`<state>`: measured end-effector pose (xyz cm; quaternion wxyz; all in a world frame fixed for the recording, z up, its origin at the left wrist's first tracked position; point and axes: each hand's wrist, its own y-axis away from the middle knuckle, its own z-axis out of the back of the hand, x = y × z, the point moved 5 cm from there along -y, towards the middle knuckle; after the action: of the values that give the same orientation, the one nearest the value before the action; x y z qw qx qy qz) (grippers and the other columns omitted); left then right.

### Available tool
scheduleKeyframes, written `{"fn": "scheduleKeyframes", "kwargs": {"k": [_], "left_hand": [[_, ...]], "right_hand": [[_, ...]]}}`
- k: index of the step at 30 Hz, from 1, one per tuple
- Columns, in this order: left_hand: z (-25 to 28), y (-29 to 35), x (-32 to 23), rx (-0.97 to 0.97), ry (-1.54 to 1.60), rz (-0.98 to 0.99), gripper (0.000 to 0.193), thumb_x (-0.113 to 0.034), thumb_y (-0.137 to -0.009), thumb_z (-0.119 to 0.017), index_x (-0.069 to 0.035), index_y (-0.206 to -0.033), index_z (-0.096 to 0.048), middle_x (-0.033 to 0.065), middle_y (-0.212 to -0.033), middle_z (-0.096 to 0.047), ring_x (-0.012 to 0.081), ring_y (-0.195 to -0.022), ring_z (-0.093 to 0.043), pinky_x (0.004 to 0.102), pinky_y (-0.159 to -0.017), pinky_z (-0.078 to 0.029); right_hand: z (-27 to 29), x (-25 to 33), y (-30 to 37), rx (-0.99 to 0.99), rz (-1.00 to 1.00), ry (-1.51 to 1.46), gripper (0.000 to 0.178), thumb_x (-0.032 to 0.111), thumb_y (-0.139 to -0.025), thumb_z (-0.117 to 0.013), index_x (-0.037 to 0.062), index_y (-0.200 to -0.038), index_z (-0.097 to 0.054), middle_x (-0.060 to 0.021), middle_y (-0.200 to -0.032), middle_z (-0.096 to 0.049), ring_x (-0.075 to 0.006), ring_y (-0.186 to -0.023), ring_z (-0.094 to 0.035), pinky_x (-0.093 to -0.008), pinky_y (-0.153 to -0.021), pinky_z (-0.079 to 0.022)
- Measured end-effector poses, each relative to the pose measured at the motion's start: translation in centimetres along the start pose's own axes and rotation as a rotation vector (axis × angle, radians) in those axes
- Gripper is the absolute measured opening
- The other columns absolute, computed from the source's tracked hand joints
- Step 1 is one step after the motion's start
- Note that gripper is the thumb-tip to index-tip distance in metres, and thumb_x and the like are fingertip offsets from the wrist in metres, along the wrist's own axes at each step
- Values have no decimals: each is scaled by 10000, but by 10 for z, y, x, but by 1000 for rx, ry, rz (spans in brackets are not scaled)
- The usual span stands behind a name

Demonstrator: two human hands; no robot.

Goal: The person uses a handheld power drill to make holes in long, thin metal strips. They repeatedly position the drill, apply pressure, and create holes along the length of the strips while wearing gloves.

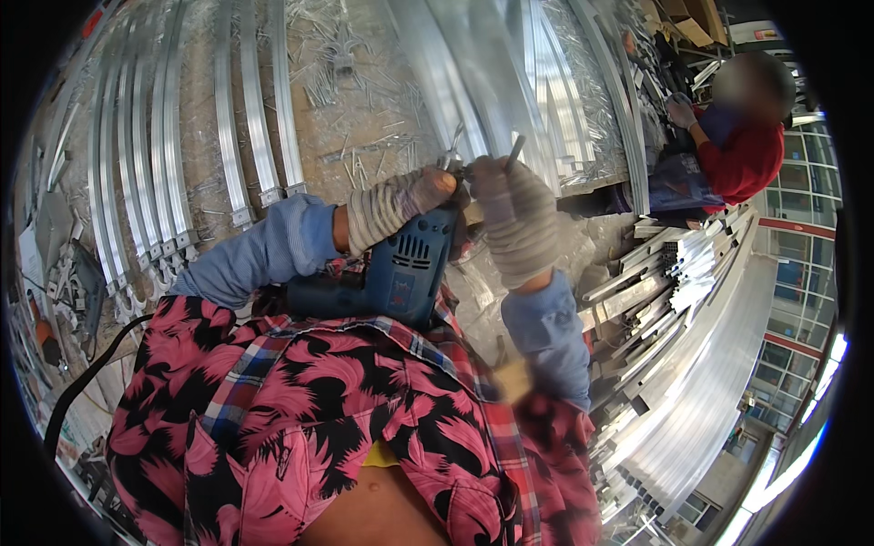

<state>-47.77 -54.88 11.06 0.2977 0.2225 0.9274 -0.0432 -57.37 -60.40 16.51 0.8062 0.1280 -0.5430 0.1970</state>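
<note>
A blue power drill (410, 264) rests against my front, its chuck end pointing away from me. My left hand (401, 207), in a striped work glove, is closed at the front of the drill, thumb beside the chuck (451, 164). A thin drill bit (457, 136) sticks out past the thumb. Close against the chuck, my right hand (515, 218) is closed too, its striped glove smeared by motion. From the top of that fist pokes a short metal rod (516, 150); its lower part is hidden in the fingers.
Long aluminium profiles (164, 136) lie across the worktable (364, 109), with metal offcuts scattered among them. More profiles (674, 264) are stacked at the right. A black cable (82, 391) curves along the left. At the far right, a person in red (751, 155) is working.
</note>
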Motion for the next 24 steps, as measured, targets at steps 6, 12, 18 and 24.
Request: {"fn": "scheduleKeyframes", "kwargs": {"k": [6, 12, 18, 24], "left_hand": [[-6, -8, 8, 23, 7, 15, 442, -439, -806, -528, -41, -997, -511, 108, -837, -593, 200, -754, -585, 294, -681, -479], [-5, -13, 12, 20, 12, 17, 440, -421, -810, -529, -29, -1009, -519, 101, -864, -593, 187, -769, -581, 280, -700, -476], [-2, -17, 15, 18, 19, 29, 439, -403, -815, -531, -16, -1022, -526, 94, -892, -593, 174, -784, -577, 266, -719, -472], [-1, -13, 14, -99, -88, -9, 446, -396, -824, -521, -11, -1049, -527, 84, -921, -590, 161, -790, -574, 255, -728, -469]], "right_hand": [[14, -5, -3, 112, 311, 389, 314, 280, -851, -473, 14, -705, -556, -77, -568, -525, -194, -534, -520, -314, -501, -396], [14, -9, 2, 183, -124, 75, 384, 336, -851, -472, -15, -738, -581, -28, -577, -521, -98, -538, -471, -262, -489, -381], [19, -45, -15, 178, -181, 25, 499, 461, -801, -512, -30, -748, -585, -43, -594, -540, -121, -547, -519, -241, -495, -420], [16, -21, -19, 174, -38, 43, 570, 524, -804, -475, -14, -632, -558, -38, -494, -493, -114, -494, -504, -239, -456, -409]]}}
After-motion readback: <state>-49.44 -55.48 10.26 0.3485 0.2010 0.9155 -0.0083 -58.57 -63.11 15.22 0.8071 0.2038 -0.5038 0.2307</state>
